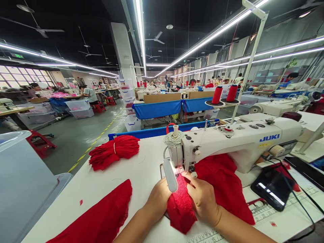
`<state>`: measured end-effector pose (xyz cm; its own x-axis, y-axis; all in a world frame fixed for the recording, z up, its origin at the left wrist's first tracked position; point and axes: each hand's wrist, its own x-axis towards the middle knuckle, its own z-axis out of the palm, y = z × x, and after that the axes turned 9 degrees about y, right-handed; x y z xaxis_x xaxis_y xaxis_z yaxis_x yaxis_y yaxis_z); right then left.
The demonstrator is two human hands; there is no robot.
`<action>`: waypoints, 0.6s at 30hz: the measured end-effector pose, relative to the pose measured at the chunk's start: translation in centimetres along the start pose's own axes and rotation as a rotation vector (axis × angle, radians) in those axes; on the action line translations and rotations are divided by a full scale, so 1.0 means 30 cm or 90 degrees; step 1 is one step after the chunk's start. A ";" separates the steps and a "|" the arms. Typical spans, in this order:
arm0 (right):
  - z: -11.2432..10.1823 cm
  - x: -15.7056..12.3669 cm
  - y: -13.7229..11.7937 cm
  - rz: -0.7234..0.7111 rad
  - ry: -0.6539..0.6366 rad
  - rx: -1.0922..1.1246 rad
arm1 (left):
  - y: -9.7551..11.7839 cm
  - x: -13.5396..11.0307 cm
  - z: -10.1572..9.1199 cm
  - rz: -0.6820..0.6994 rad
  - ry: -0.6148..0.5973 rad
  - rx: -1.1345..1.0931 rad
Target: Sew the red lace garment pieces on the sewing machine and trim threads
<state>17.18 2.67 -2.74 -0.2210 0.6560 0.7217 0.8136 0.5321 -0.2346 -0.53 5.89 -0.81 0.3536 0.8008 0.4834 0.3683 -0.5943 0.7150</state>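
Note:
A white JUKI sewing machine point(243, 141) stands on the white table point(141, 168). Red lace fabric point(181, 206) lies under its needle area and spreads beneath the machine arm. My left hand point(159, 199) rests on the left side of the lace, its fingers hidden behind the lamp and fabric. My right hand point(202, 197) presses on the lace just right of the needle, fingers together pinching the fabric near the presser foot. A small white lamp point(170, 175) shines on the work.
A tied bundle of red lace point(113, 152) lies at the far left of the table. Another red lace piece point(106, 216) sits at the near edge. A black phone point(272, 189) lies right. Two red thread cones point(224, 94) stand behind. A plastic bin point(22, 179) is left.

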 end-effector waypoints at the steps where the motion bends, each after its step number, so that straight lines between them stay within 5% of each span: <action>1: 0.000 0.000 0.002 -0.033 -0.002 -0.003 | 0.001 0.000 0.001 0.005 0.001 0.004; 18: -0.023 0.053 0.049 -0.308 0.022 0.042 | -0.013 -0.014 0.019 0.109 0.010 0.138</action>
<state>18.39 4.12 -1.49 -0.5460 0.3070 0.7795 0.5857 0.8051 0.0931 -0.31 5.74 -1.57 0.4144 0.6872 0.5967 0.4805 -0.7220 0.4977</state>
